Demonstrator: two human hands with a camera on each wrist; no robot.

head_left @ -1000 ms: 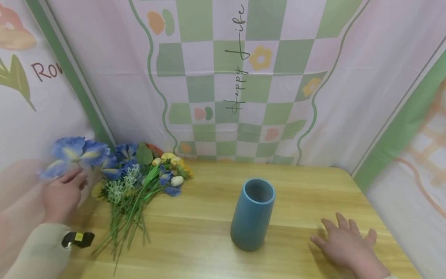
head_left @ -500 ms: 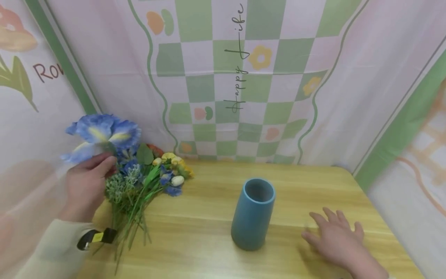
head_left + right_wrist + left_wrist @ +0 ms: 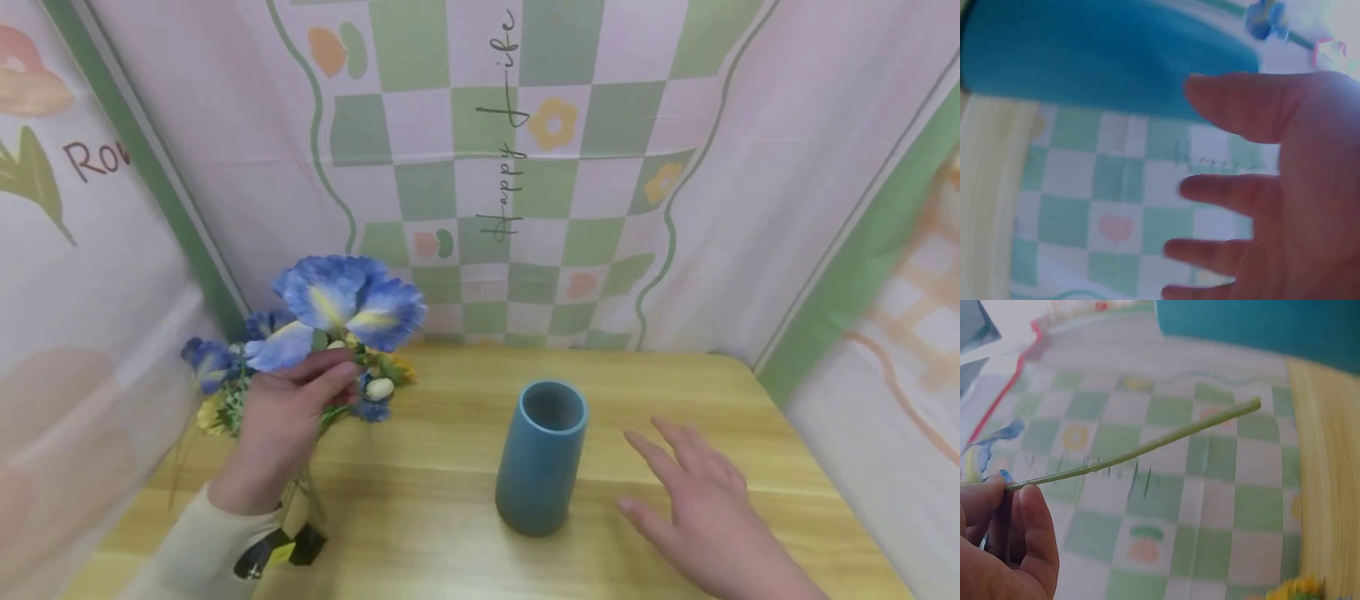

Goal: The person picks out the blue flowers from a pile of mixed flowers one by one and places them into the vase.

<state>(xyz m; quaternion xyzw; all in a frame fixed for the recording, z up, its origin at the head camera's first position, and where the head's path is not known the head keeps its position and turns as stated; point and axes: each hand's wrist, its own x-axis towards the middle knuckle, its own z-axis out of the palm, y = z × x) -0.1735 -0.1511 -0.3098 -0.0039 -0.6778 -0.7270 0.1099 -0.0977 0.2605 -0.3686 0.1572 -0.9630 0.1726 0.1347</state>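
My left hand (image 3: pixel 288 412) pinches a blue iris (image 3: pixel 341 300) with yellow streaks just under its bloom, held above the pile of flowers. In the left wrist view the iris's bare green stem (image 3: pixel 1147 448) slants out from between thumb and fingers, its cut end free in the air. A blue-teal vase (image 3: pixel 542 467) stands upright on the table, its dark mouth showing no flowers. To the right of the vase, my right hand (image 3: pixel 697 508) hovers with fingers spread, apart from it and holding nothing. The right wrist view shows the vase's side (image 3: pixel 1104 56) beyond the thumb.
Loose blue, yellow and white artificial flowers (image 3: pixel 378 389) lie at the table's back left, partly hidden by my left hand and sleeve. The wooden table (image 3: pixel 427 533) ends at a patterned curtain (image 3: pixel 495 192). More printed cloth hangs at both sides.
My left hand has carried the iris rightward, from beside the pile to above it. My right hand has shifted left toward the vase, its fingers still spread. The vase stays put.
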